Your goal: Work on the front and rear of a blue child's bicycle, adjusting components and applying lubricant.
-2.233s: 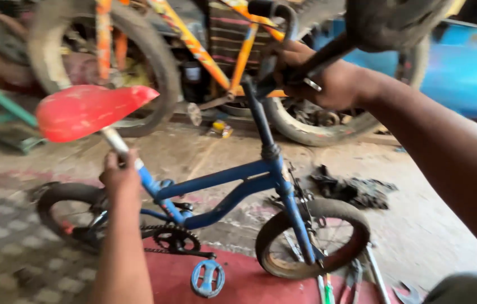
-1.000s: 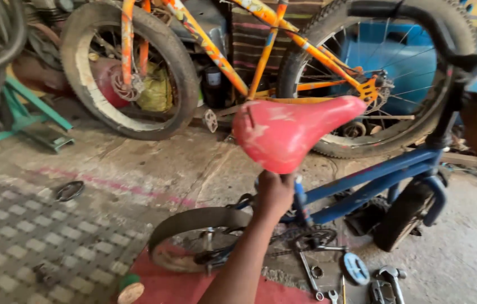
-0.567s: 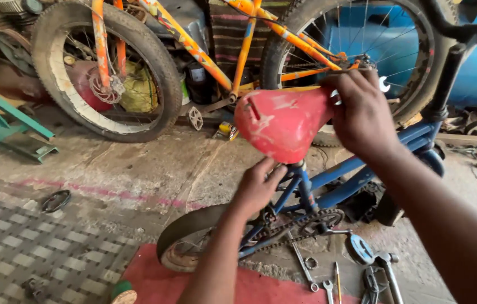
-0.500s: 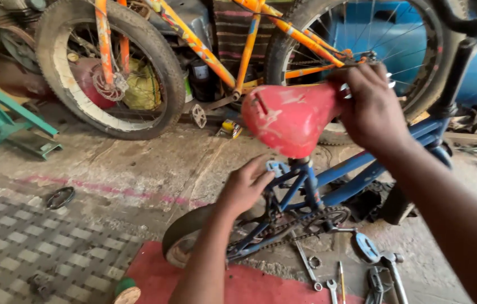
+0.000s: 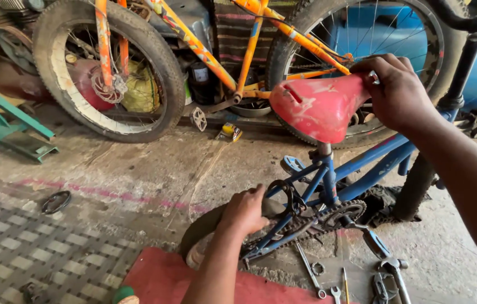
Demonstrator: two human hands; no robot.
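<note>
Red, worn and paint-scuffed, the saddle (image 5: 318,107) sat atop the seat post of a small blue bicycle (image 5: 356,169) standing on the concrete floor (image 5: 154,169). Right hand (image 5: 399,93) gripped the saddle's nose end, fingers curled over its upper edge, thumb side underneath; closed firmly on it. Left hand (image 5: 245,211) lay lower down, pressed on the rear tyre (image 5: 207,225) just beside the frame stays, fingers bent over the rubber. Whether it clasped the tyre or only rested there could not be told.

Chain and chainring (image 5: 337,214) sat just right of the left hand, with a blue pedal (image 5: 293,164) showing behind the seat tube and another pedal (image 5: 375,243) lower, nearer the tools. Spanners and pliers (image 5: 382,281) lay scattered on the floor beneath the crank. Red mat (image 5: 159,278) spread at the bottom edge, under the left forearm.

Behind stood an orange bicycle (image 5: 193,39), its two dusty tyres framing the scene; the saddle overlapped its right-hand wheel. Green metal stand (image 5: 7,126) at far left. Small black ring (image 5: 56,201) lay alone on the floor where concrete met the chequered tiles (image 5: 18,247). Small yellow tin (image 5: 230,132) rested near the orange frame's pedal. Blue panel (image 5: 385,28) showed through the spokes at the back.
</note>
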